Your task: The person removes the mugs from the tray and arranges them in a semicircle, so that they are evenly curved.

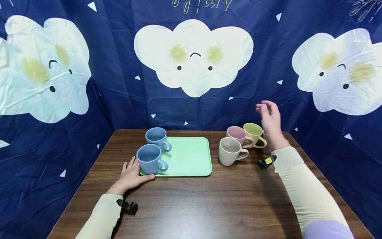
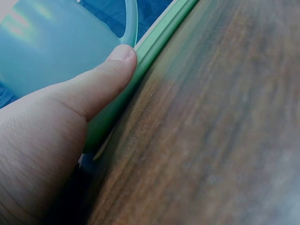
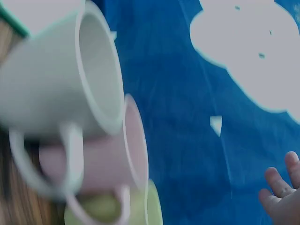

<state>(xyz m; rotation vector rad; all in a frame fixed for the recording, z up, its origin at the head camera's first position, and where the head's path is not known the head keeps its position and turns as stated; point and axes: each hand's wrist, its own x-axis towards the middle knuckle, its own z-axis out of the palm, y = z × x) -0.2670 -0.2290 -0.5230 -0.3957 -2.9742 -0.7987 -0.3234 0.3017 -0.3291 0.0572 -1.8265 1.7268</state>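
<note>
Two blue mugs, a rear one (image 1: 156,135) and a front one (image 1: 148,159), stand upright on the left side of a green tray (image 1: 191,156). My left hand (image 1: 131,176) rests at the tray's front left corner, thumb along the front edge, fingers spread to the left. In the left wrist view the thumb (image 2: 105,77) lies against the tray rim beside the blue mug. My right hand (image 1: 270,121) is raised above the table's right rear, fingers loosely bent and holding nothing. Nearest to it are a yellow mug (image 1: 253,132), a pink mug (image 1: 236,134) and a white mug (image 1: 229,151).
A pinkish thing (image 1: 266,147) is mostly hidden behind my right wrist. The mugs on the right stand close together on the wooden table (image 1: 191,205), handles toward the right. A dark blue cloth (image 1: 119,99) with white clouds hangs behind the table and at both sides.
</note>
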